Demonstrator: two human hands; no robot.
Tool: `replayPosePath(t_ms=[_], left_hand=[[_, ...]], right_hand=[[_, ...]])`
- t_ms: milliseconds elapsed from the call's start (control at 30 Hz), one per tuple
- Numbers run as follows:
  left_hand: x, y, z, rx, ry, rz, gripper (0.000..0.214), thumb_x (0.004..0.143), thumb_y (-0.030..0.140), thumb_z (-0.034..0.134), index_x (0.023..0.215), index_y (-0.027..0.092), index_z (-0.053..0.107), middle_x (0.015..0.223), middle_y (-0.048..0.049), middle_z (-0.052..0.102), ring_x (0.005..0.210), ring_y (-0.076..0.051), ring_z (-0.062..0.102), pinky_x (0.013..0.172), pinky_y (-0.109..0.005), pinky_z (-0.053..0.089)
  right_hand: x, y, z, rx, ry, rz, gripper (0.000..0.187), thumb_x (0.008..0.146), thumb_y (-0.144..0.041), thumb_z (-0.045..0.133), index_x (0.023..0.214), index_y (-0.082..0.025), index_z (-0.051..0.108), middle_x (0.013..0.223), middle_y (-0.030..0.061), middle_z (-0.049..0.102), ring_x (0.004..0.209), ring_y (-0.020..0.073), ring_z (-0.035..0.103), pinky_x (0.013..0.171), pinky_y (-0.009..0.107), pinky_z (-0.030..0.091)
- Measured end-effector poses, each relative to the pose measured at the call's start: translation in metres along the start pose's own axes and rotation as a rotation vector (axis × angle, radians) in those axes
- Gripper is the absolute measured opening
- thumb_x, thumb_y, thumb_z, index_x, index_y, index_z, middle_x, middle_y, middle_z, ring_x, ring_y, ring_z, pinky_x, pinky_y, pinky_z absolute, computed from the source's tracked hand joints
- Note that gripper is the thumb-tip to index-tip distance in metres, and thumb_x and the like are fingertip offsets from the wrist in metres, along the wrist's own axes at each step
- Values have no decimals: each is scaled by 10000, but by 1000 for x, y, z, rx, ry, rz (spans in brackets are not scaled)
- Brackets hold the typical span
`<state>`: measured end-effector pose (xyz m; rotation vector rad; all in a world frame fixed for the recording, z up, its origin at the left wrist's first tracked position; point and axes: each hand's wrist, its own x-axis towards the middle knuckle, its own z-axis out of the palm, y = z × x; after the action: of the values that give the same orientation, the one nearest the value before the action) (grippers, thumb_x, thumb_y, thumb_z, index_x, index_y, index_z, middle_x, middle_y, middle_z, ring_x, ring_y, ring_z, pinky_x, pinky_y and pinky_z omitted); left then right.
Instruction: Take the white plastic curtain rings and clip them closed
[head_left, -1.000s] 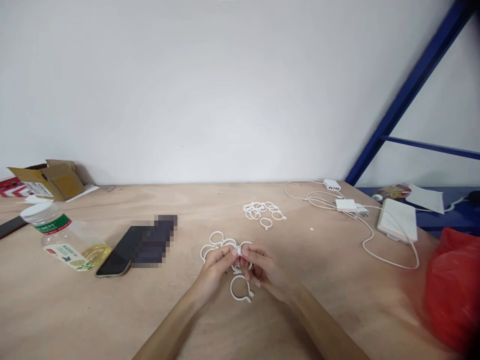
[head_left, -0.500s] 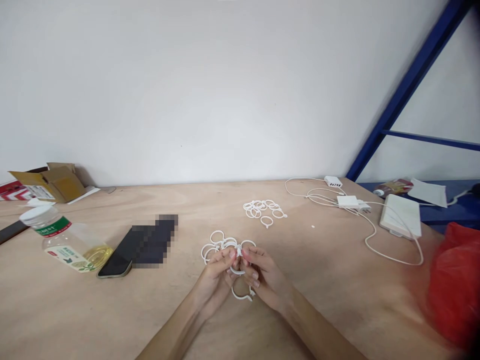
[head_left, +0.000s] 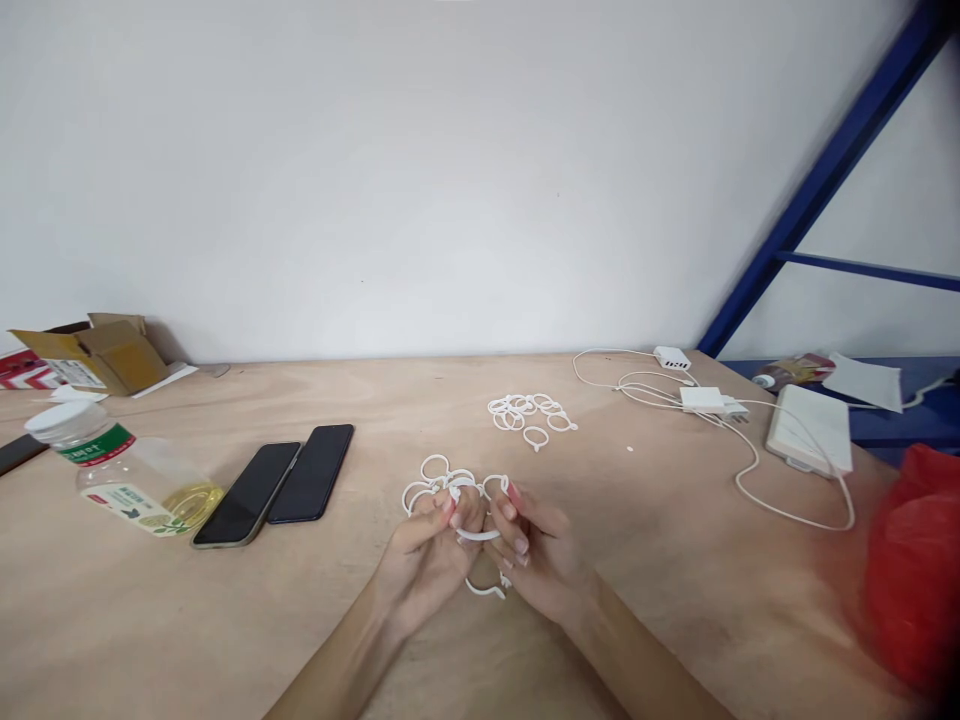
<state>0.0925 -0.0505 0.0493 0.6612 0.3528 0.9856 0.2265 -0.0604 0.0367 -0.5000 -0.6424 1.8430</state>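
A pale wooden table (head_left: 187,640) meets a white wall (head_left: 450,180); two phones (head_left: 247,495) lie side by side near one bottle (head_left: 131,500); two clusters of rings, the farther cluster (head_left: 517,410) and the nearer cluster (head_left: 435,486), lie ahead; my forearms slant inward, my left hand (head_left: 420,555) and right hand (head_left: 547,555) both pinching one white ring (head_left: 478,536) between them, before the nearer cluster.

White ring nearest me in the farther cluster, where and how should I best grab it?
Probably best to pinch the white ring by its small nub, reaching from your near side: it lies flat, the nub points toward you, and the other rings lie mostly behind it.
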Motion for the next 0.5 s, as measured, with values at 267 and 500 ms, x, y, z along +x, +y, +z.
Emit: replayPosePath(t_ms=[267, 500], left_hand=[[3, 11, -15, 1252, 187, 255, 261, 803, 408, 593, 732, 166, 659, 708, -25, 566, 700, -162, 501, 681, -291, 383], [8, 36, -50, 1925, 664, 458, 308, 865, 387, 480, 1057, 223, 655, 1068, -92, 651, 1045, -275, 509, 926, -446, 361]], right_hand=[[12, -12, -19, -810, 241, -288, 277, 715, -428, 689, 608, -175, 655, 654, 4, 565, 620, 123, 477, 578, 246, 368], [17, -19, -35, -1222, 383, -337, 265, 742, -431, 604, 675, -191, 695, 691, 25, 637, 642, 165, 508, 614, 284, 385]])
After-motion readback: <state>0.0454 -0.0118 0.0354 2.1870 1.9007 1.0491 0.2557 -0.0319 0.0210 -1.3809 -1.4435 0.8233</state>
